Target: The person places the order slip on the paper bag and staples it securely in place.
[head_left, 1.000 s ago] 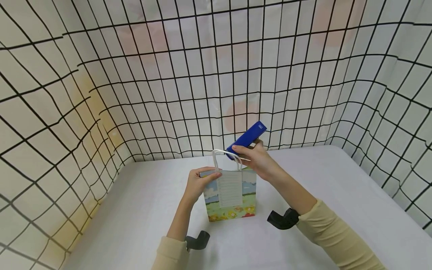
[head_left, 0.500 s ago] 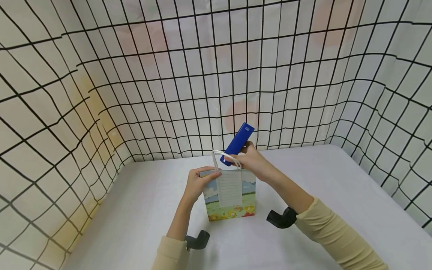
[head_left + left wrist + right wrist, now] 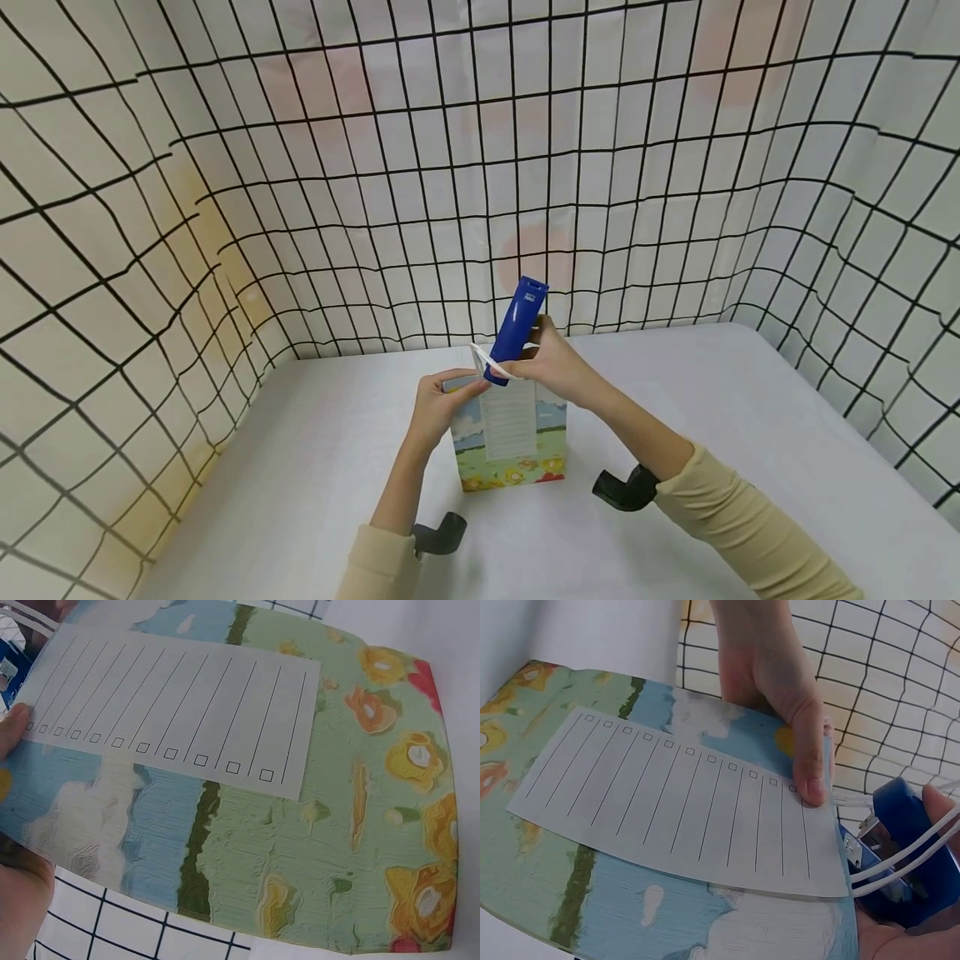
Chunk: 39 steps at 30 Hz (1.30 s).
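Note:
A paper gift bag [image 3: 551, 442] painted with sky, grass and flowers stands upright on the table. Flat against its front lies a white checklist sheet [image 3: 510, 427] with ruled lines and small boxes. My left hand [image 3: 437, 410] pinches sheet and bag together at the top left edge, thumb in front. In my right hand [image 3: 558, 362] a blue stapler [image 3: 517, 323] is gripped, tilted, its lower end at the bag's top edge. The right wrist view shows the stapler's open mouth beside that edge; whether the paper lies inside it I cannot tell. White cord handles [image 3: 904, 859] cross the stapler.
A white table surface [image 3: 330, 467] surrounds the bag. Behind and on both sides rise pale cloth walls with a black grid [image 3: 420, 208]. Black wrist mounts [image 3: 442, 533] sit on both forearms.
My right hand has moved left and slightly down, turning the stapler more upright and bringing its lower end to the bag's top edge. The cord handle is pushed left. The left hand stays put.

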### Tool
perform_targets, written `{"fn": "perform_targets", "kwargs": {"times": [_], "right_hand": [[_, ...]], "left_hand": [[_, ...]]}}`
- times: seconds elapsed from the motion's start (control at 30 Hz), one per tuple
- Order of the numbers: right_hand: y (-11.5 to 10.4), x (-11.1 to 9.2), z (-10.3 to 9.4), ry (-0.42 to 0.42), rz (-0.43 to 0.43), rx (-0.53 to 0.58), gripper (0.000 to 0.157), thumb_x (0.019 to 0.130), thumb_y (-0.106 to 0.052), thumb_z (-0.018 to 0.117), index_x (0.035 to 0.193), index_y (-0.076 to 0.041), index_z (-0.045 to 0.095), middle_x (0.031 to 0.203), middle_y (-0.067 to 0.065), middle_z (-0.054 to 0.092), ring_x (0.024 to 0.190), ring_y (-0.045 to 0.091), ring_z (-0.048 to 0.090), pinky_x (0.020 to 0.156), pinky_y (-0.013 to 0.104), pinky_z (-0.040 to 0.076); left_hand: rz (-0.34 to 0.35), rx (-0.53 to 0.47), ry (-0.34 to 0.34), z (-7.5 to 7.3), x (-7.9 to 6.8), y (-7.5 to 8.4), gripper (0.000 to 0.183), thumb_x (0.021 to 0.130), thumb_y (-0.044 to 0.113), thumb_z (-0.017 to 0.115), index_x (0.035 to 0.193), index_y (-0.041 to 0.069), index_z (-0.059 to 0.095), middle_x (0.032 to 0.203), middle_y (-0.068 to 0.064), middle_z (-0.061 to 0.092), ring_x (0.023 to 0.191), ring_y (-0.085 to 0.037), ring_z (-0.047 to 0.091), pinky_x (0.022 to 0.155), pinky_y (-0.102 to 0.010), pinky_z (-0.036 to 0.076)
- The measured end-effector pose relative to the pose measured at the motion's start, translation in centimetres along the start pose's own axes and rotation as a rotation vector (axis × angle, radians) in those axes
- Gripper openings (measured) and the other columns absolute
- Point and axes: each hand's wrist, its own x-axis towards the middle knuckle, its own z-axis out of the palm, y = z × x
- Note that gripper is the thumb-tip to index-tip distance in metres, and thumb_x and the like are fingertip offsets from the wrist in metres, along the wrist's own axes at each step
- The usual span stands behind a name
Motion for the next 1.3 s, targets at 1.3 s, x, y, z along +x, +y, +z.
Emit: {"fn": "perform_targets", "kwargs": {"times": [1.3], "right_hand": [[-0.1, -0.3, -0.2, -0.061, -0.074, -0.251, 0.078, 0.077, -0.018, 0.071, 0.135, 0.001, 0.021, 0.123, 0.021, 0.051, 0.112, 0.033, 0.054, 0.089, 0.042, 0.048]], "left_hand": [[0.002, 0.011, 0.100, 0.8, 0.5, -0.6, 0.020, 0.081, 0.007, 0.066, 0.094, -0.008, 0.066, 0.085, -0.014, 0.069, 0.066, -0.009, 0.062, 0.060, -0.023, 0.050]]}}
